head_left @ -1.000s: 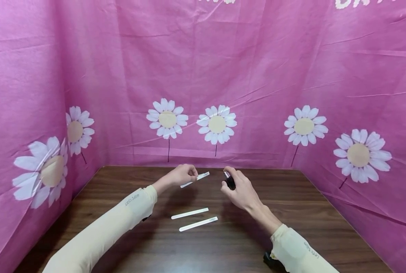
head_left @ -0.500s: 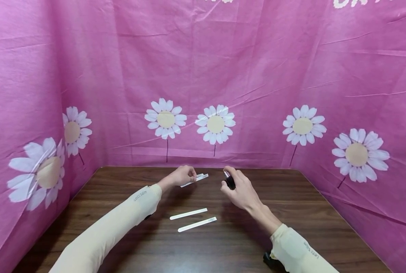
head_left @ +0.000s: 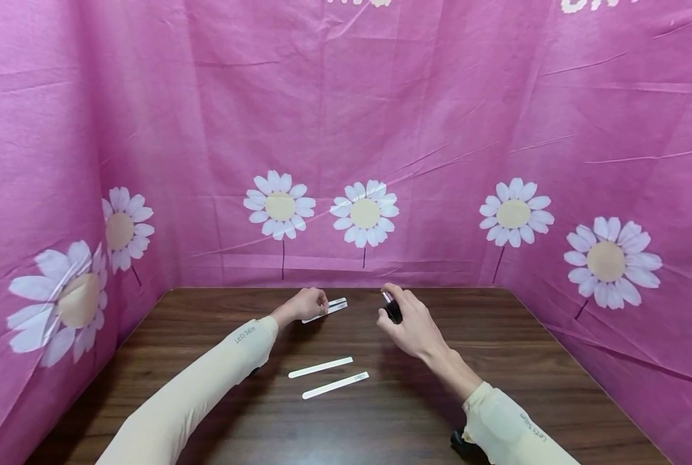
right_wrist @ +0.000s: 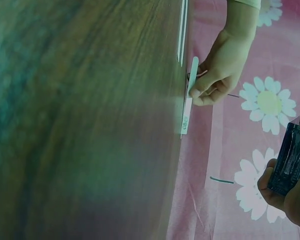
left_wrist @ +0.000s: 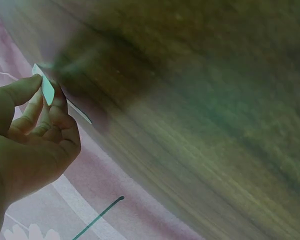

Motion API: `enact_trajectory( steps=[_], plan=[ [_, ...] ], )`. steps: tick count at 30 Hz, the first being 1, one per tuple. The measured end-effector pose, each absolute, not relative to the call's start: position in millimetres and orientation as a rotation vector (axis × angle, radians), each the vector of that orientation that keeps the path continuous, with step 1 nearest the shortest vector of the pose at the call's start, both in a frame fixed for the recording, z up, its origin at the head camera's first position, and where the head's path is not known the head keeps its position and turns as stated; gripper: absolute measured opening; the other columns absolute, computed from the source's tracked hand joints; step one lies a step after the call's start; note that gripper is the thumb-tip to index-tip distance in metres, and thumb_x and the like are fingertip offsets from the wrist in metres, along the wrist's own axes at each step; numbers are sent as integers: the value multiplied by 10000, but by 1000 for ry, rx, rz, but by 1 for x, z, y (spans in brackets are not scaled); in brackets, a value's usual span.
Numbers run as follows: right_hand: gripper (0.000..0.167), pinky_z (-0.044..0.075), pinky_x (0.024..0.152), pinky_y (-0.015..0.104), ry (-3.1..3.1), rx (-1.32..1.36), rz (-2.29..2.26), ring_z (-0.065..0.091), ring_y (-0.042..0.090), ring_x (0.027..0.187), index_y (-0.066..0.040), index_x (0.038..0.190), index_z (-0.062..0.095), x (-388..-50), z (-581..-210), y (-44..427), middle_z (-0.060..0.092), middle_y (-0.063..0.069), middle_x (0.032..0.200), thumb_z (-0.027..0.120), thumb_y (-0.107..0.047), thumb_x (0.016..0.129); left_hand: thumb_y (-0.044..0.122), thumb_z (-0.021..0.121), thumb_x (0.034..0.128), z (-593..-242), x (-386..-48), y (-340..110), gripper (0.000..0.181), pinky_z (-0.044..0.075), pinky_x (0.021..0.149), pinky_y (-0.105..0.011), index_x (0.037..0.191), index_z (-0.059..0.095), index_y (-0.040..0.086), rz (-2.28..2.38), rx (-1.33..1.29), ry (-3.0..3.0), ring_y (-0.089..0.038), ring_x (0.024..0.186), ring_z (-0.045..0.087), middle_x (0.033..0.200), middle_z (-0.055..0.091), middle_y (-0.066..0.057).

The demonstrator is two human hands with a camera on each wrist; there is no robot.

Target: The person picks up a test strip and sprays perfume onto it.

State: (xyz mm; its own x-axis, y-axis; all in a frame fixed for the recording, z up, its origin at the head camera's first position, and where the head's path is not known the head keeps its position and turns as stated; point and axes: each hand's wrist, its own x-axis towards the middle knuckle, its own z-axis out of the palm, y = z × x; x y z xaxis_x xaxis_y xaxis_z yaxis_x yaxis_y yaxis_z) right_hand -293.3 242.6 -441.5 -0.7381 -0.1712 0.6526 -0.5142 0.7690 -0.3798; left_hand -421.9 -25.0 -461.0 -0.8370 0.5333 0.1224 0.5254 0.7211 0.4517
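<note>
My left hand pinches a narrow white paper strip between thumb and fingers, just above the far part of the table. The strip has small dark print near one end. Another white strip lies beneath it on the wood, partly hidden by the hand. To the right, my right hand grips a small black spray bottle with a shiny neck, the index finger over its top. In the right wrist view the bottle shows a dark glossy side. Bottle and held strip are apart.
Two more white strips lie slantwise nearer the front: a plain one and a printed one. Dark wood-grain table lies under everything. Pink cloth with daisies rises behind and at both sides.
The left hand has shifted slightly left and lower with its strip, and the strip beneath shows beside it. The right hand and bottle have hardly moved.
</note>
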Motion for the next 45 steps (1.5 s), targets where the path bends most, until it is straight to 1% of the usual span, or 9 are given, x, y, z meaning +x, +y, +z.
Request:
enact_trajectory(
  steps=[6, 9, 13, 15, 19, 21, 28, 36, 45],
  plan=[
    [461, 469, 664, 382, -2354, 523, 744, 529, 177, 774, -210, 1298, 590, -293, -444, 241, 562, -10, 936, 688, -273, 851, 70, 687, 884, -465, -420, -26, 23, 500, 728, -344, 881, 701, 87, 673, 881, 2957, -146, 712, 564, 764, 619, 49],
    [460, 469, 661, 380, -2352, 528, 748, 530, 172, 773, -197, 1293, 596, -292, -444, 240, 563, -11, 934, 689, -271, 849, 111, 694, 886, -466, -417, -24, 20, 516, 675, -395, 906, 693, 106, 573, 869, 3020, -171, 709, 584, 782, 613, 40],
    [447, 467, 671, 379, -2350, 530, 745, 526, 162, 777, -234, 1280, 589, -292, -443, 238, 561, -17, 929, 691, -273, 847, 115, 704, 871, -464, -411, -22, 39, 525, 640, -461, 895, 675, 106, 460, 864, 3097, -219, 722, 611, 787, 612, 16],
    [441, 468, 671, 379, -2351, 538, 745, 525, 161, 777, -246, 1276, 587, -292, -443, 237, 558, -17, 926, 692, -275, 848, 100, 705, 863, -462, -409, -22, 41, 529, 648, -464, 885, 671, 98, 426, 858, 3116, -228, 732, 621, 784, 612, 8],
    [434, 469, 665, 374, -2365, 548, 744, 529, 164, 774, -269, 1276, 582, -293, -443, 235, 557, -17, 927, 688, -281, 855, 70, 702, 852, -461, -407, -23, 48, 535, 676, -459, 857, 662, 95, 380, 864, 3138, -227, 759, 632, 780, 612, 3],
    [440, 467, 661, 376, -2373, 549, 747, 529, 170, 771, -255, 1285, 587, -293, -444, 234, 558, -16, 928, 685, -283, 857, 70, 704, 858, -461, -406, -24, 54, 538, 689, -458, 852, 659, 99, 367, 859, 3142, -227, 775, 639, 784, 616, 2],
    [443, 467, 669, 375, -2371, 557, 750, 530, 173, 775, -270, 1285, 580, -293, -446, 233, 560, -16, 932, 687, -278, 855, 76, 704, 857, -466, -405, -26, 47, 540, 686, -450, 869, 662, 91, 379, 870, 3150, -235, 779, 646, 792, 623, 0],
    [448, 466, 672, 378, -2358, 561, 753, 528, 170, 781, -265, 1288, 585, -292, -442, 235, 565, -14, 936, 690, -277, 853, 105, 703, 900, -463, -405, -29, 42, 533, 726, -408, 910, 662, 105, 442, 974, 3136, -218, 826, 625, 843, 606, -15],
    [451, 463, 647, 382, -2386, 525, 756, 535, 180, 774, -286, 1298, 580, -290, -438, 242, 570, -10, 943, 684, -285, 859, 156, 710, 914, -450, -373, -20, 79, 504, 673, -381, 944, 638, 142, 370, 1168, 3098, -156, 758, 551, 828, 536, 39]
  ],
)
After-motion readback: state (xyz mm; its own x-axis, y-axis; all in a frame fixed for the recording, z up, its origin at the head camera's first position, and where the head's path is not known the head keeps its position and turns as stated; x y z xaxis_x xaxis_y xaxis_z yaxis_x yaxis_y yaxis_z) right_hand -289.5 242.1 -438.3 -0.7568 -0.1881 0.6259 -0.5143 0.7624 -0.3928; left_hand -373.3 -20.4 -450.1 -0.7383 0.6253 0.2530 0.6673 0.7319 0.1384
